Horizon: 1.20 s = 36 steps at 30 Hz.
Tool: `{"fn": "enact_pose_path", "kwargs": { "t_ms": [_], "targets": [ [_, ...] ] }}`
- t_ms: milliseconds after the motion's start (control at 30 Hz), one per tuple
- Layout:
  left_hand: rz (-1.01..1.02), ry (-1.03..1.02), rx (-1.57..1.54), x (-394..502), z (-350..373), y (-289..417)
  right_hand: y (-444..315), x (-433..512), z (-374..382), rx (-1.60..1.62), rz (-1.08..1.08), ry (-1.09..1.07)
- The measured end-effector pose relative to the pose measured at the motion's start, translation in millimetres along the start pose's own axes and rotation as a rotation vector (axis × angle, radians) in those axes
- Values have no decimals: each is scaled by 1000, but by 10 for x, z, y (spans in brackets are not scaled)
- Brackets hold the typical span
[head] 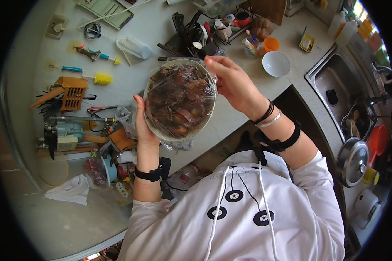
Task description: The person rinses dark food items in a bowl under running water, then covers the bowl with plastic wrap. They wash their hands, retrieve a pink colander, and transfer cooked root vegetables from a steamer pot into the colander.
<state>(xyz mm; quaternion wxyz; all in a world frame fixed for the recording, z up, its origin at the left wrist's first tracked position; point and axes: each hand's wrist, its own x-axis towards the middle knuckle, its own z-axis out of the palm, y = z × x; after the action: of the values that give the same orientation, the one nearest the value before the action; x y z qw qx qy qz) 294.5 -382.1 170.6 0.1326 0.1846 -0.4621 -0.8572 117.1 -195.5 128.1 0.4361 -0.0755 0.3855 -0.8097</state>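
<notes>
A round bowl (180,138) full of dark brown cooked food, perhaps braised meat, is held up in front of me over the counter. Clear plastic wrap (183,94) stretches across its top, with loose folds hanging below the rim. My left hand (144,125) supports the bowl from its left side, thumb up along the rim. At the upper right rim, my right hand (230,81) pinches the edge of the wrap between thumb and fingers. The underside of the bowl is hidden.
A white bowl (276,64), an orange cup (271,44) and a clear cup with toothbrushes (251,45) stand on the counter. Dark utensils (183,31) crowd behind the held bowl. Tools and a knife holder (73,93) hang at left; a steel sink (339,75) lies right.
</notes>
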Motion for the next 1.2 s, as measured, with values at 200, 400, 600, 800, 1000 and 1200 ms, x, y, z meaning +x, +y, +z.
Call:
{"fn": "enact_pose_path", "kwargs": {
  "t_ms": [200,400,600,800,1000,1200],
  "targets": [
    [-3,60,-35,-78,-107,-173,58,-146,-54,81,-66,231],
    [-10,-12,-90,-97,-170,-258,119,-102,16,174,55,261],
    [-62,66,-92,-83,-244,-397,468,14,-166,-107,-172,204],
    [-121,74,-67,-54,-250,-591,274,248,-573,-449,-38,241],
    [-199,-15,-72,32,-112,-750,-162,679,-443,-636,373,-115],
    [-216,-110,-102,87,-40,-867,11,736,-463,-739,204,-335]
  ]
}}
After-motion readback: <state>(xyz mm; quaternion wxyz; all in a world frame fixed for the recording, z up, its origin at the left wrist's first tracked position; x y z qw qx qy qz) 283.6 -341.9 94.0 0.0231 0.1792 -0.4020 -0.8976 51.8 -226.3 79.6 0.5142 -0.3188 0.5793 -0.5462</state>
